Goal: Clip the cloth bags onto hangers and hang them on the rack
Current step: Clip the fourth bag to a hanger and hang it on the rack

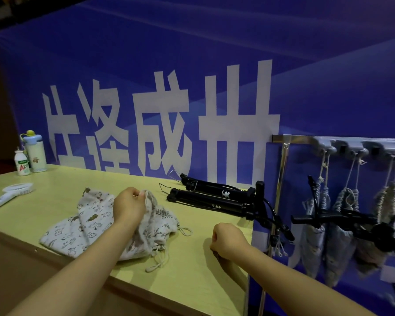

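A pile of printed cloth drawstring bags lies on the light wooden table. My left hand pinches the gathered top edge of one bag and lifts it a little. My right hand hovers over the table's right end with its fingers curled under; what they hold is hidden. Black clip hangers with wire hooks lie at the table's back right. To the right stands a metal rack with grey hooks, where three cloth bags hang by their cords.
A black handlebar-like object crosses in front of the hanging bags. A white hand-held fan lies at the table's left. Two bottles stand at the back left corner. A blue banner with large white characters fills the background.
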`<state>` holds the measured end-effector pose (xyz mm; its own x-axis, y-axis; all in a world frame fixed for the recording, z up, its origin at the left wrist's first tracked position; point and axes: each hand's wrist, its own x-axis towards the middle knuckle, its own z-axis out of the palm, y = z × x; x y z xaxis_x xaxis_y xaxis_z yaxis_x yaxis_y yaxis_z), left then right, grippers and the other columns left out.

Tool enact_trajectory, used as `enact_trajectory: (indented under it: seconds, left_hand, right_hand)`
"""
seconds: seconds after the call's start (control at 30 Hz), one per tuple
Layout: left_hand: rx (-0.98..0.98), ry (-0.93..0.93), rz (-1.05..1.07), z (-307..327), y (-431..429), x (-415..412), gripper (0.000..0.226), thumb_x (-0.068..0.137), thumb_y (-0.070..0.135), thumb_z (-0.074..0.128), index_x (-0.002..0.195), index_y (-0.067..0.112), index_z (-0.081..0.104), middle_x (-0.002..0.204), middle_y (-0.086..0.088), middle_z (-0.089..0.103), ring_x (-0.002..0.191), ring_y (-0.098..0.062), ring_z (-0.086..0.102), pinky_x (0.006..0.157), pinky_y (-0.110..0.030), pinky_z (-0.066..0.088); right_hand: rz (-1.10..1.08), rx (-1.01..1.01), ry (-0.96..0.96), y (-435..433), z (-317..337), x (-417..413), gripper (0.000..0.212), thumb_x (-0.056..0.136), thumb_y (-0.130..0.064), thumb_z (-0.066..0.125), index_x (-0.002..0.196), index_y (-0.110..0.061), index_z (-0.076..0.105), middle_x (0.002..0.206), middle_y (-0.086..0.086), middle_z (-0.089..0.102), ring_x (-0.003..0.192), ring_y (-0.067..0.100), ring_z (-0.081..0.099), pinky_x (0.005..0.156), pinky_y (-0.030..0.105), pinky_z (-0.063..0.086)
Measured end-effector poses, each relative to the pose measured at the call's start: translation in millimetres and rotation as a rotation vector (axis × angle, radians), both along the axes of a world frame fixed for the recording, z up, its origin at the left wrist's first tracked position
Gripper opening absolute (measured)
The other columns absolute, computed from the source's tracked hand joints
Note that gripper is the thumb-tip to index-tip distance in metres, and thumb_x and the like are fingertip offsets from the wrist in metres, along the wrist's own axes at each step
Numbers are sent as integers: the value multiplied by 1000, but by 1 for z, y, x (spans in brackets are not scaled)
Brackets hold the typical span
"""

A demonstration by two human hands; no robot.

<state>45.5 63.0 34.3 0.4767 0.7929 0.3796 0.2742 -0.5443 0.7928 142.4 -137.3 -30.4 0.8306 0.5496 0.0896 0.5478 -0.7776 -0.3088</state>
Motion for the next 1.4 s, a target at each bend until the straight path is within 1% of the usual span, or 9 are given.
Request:
enact_trajectory:
  seconds: [0.13, 0.33, 0.67, 0.9, 0.97, 1.1, 1.2, 1.3, 1.4]
  left_hand:
    - [-96, -132, 12, 12, -4, 3, 27, 99, 25, 40, 84, 5, 52, 77, -11, 55, 70, -27, 49, 56, -32, 34]
    - [-132, -246, -48, 37, -15, -1, 24, 101, 19, 34, 82, 9, 45, 69, -2, 44, 58, -13, 39, 49, -24, 29]
    - [-89, -372, -385, 98, -81, 15, 16, 100, 21, 37, 99, 14, 51, 84, 4, 52, 75, -8, 51, 61, -18, 41]
    - [-53, -521, -673, 160, -174, 28, 17, 99, 27, 42, 102, 16, 55, 89, 1, 60, 77, -8, 56, 59, -15, 46]
    - [-94, -537, -743, 171, -209, 35, 13, 98, 25, 44, 98, 19, 56, 88, 2, 62, 79, -10, 60, 62, -17, 51]
    - [-148, -551, -845, 176, -269, 48, 13, 97, 24, 47, 93, 18, 58, 103, -13, 68, 96, -24, 65, 86, -41, 55]
    - [-222, -508, -930, 165, -310, 56, 19, 96, 28, 48, 93, 14, 60, 98, -13, 68, 94, -28, 66, 87, -46, 55]
    - [-213, -419, -934, 144, -336, 64, 30, 94, 37, 49, 74, 16, 54, 75, -12, 57, 74, -26, 54, 74, -46, 51]
    - [-84, -312, -871, 120, -349, 69, 30, 95, 33, 48, 72, 14, 48, 65, -2, 45, 64, -14, 42, 60, -30, 36]
  right_hand:
    - [-10, 20, -29, 5, -1, 2, 17, 89, -7, 52, 100, -5, 66, 97, 11, 67, 90, 27, 65, 80, 36, 58]
    - [-93, 350, 195, -1, 18, 13, 19, 90, -17, 63, 103, -6, 70, 100, 8, 70, 92, 19, 65, 86, 33, 56]
    - [24, 981, 524, -31, 76, -1, 29, 98, -15, 50, 72, -9, 60, 66, 3, 54, 58, 10, 47, 52, 18, 41]
    - [116, 1514, 204, -100, 162, -19, 23, 99, -11, 46, 80, -11, 57, 66, 2, 60, 54, 7, 54, 49, 15, 46]
    - [103, 1530, 54, -131, 184, -26, 20, 98, -11, 48, 81, -12, 58, 66, 2, 61, 51, 3, 55, 50, 15, 47]
    - [29, 1436, -235, -189, 209, -39, 13, 96, -14, 52, 89, -13, 63, 70, -1, 63, 54, -2, 57, 53, 13, 47]
    - [-65, 1282, -392, -228, 213, -45, 17, 98, -15, 49, 95, -12, 65, 72, -2, 64, 60, 1, 59, 57, 17, 49]
    - [-125, 1125, -355, -256, 204, -41, 19, 97, -10, 48, 92, -5, 66, 73, 8, 68, 67, 18, 67, 63, 27, 56]
    - [-101, 1000, -122, -276, 181, -34, 21, 97, -4, 48, 90, 6, 65, 73, 15, 66, 64, 22, 66, 59, 19, 58]
